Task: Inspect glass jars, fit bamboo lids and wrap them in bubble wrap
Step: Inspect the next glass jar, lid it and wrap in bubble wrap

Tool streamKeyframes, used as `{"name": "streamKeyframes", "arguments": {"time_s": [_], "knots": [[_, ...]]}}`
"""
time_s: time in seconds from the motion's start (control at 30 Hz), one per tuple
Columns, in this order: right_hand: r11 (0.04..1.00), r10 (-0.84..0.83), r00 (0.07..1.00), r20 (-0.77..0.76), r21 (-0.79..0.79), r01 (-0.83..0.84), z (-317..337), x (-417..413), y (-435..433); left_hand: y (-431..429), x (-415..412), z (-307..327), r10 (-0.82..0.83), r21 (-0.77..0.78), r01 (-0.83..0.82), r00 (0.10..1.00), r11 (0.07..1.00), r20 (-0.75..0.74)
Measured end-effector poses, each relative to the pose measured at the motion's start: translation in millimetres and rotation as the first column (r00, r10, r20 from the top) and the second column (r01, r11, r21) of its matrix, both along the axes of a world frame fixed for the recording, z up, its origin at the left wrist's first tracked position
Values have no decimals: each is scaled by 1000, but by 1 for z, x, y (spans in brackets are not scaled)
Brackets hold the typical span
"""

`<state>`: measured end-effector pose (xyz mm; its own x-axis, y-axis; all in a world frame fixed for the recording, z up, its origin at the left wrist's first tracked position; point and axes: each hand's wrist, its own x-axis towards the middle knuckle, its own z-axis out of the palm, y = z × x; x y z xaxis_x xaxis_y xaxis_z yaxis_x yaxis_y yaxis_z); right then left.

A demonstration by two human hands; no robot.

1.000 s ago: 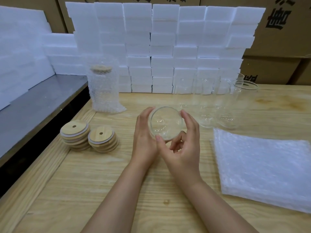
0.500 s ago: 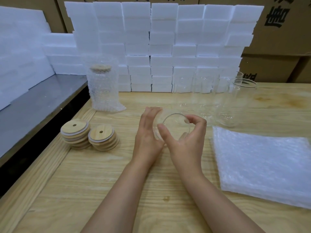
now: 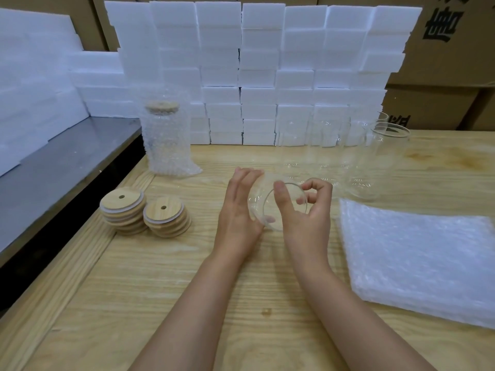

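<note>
The left hand (image 3: 239, 212) lies flat and wide, its straight fingers pressed against the side of a clear glass jar (image 3: 259, 195). The right hand (image 3: 308, 212) grips the same jar from the other side: its thumb (image 3: 281, 202) crosses the front of the round rim, and its forefinger (image 3: 314, 184) curls over the rim's far edge. The jar is lifted between the two hands and tipped on its side, with its open mouth turned towards the person. I cannot tell whether any part of it touches the pale wooden table (image 3: 187, 290) below.

Just left of the left hand, two short stacks of round bamboo lids (image 3: 123, 207) stand side by side on the table. Each top lid has a small hole in it. Beyond them, further left and away from the left hand, a bubble-wrapped jar (image 3: 167, 145) stands upright with a bamboo lid fitted under the wrap.

Just beyond the right hand, a row of empty clear glass jars (image 3: 385, 162) stands upright with mouths open. They are close together and hard to tell apart against the white behind them. To the right of the right hand lies a flat pile of white bubble wrap sheets (image 3: 415, 258), near the jars but apart from both hands.

Further out, a wall of white foam blocks (image 3: 262, 70) runs along the far edge of the table, with brown cardboard boxes (image 3: 442, 68) behind it. Far to the left of the left hand, a grey metal shelf (image 3: 53, 172) adjoins the table and holds more white foam.
</note>
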<state>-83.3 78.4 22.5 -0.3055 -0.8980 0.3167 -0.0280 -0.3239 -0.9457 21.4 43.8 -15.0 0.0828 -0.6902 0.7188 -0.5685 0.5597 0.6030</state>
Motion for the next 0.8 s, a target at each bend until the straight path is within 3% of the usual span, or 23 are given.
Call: {"name": "streamKeyframes", "arguments": {"time_s": [0.17,0.4,0.57,0.8], "knots": [[989,142,987,-79,39,-140,-1,-1,-1,3,0,3,8,-22,-9,1000,1000,-22],[963,237,945,-225,-78,-260,2,-4,6,5,2,6,11,28,-8,994,1000,-109],[910,381,912,-152,-113,-399,5,-9,4,7,1,11,5,103,23,965,994,-263],[853,510,859,-40,-106,-512,4,-21,-5,6,3,12,28,136,11,960,991,-280]]}}
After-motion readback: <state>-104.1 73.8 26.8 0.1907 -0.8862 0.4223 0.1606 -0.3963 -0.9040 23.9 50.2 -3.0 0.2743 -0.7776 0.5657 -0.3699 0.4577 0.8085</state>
